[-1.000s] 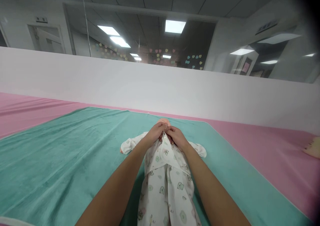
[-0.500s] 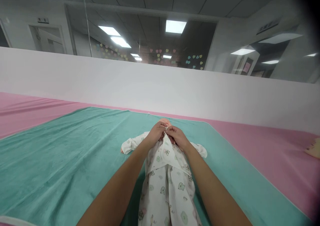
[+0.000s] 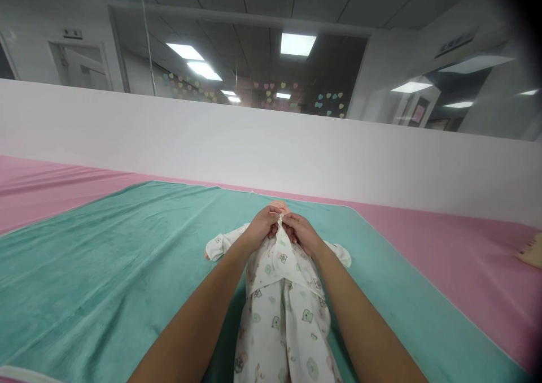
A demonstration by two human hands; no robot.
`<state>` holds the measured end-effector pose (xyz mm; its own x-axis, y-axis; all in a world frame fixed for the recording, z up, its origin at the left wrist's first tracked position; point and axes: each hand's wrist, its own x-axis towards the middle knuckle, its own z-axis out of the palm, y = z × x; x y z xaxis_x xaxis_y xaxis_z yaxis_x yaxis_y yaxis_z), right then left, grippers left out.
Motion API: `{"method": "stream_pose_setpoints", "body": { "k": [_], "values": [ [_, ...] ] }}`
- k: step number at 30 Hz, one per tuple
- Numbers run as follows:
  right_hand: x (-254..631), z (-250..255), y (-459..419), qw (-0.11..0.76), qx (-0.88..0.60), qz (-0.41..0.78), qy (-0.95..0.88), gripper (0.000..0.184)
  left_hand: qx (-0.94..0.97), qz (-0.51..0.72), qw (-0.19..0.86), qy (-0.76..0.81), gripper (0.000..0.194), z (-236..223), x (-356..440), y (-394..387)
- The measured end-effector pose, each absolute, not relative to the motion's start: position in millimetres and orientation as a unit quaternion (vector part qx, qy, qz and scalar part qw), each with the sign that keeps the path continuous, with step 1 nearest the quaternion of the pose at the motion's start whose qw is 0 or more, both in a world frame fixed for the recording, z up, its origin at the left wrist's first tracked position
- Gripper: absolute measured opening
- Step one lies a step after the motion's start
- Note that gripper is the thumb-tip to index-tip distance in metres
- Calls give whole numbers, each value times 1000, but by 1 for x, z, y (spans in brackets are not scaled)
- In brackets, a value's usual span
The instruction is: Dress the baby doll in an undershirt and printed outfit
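A baby doll (image 3: 279,205) lies on its back, dressed in a white printed shirt (image 3: 267,270) and matching trousers (image 3: 307,329). Its sleeved arms stretch out to both sides. At the doll's neck, my left hand (image 3: 265,223) pinches the shirt's collar from the left. Facing it, my right hand (image 3: 300,229) grips the collar from the right, fingertips close to the left ones. Between them the front flap is drawn up into a peak. My hands hide most of the doll's face and neck; whether a fastener sits in my fingers is too small to tell.
Under the doll spreads a green blanket (image 3: 139,270) with folds on the left, over a pink sheet (image 3: 444,247). A low white wall (image 3: 254,146) runs along the back, with a mirror or glass above. A pale object (image 3: 531,251) lies at the far right edge.
My fingertips have drawn slightly apart at the collar, so a bit of white cloth shows between them. The doll and its clothes lie as before.
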<state>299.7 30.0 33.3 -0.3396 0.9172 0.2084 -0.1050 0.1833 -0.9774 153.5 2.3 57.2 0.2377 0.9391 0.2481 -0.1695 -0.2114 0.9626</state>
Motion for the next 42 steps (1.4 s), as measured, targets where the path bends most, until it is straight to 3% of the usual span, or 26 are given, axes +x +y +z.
{"method": "stream_pose_setpoints", "body": {
  "k": [3, 10, 16, 23, 33, 42],
  "values": [
    [300, 31, 32, 479, -344, 539, -601, 23, 588, 512, 517, 353, 14, 56, 155, 5],
    [306, 16, 50, 544, -408, 472, -561, 16, 561, 572, 321, 504, 21, 32, 152, 29],
    [306, 22, 48, 517, -437, 432, -595, 28, 600, 525, 224, 561, 28, 22, 141, 41],
    [299, 41, 42, 409, -462, 252, -745, 44, 662, 446, 243, 551, 28, 31, 141, 38],
    [287, 47, 37, 400, -461, 169, -774, 41, 632, 465, 270, 558, 16, 30, 138, 35],
    [289, 54, 41, 410, -446, 257, -753, 34, 585, 504, 304, 558, 17, 34, 140, 34]
  ]
}}
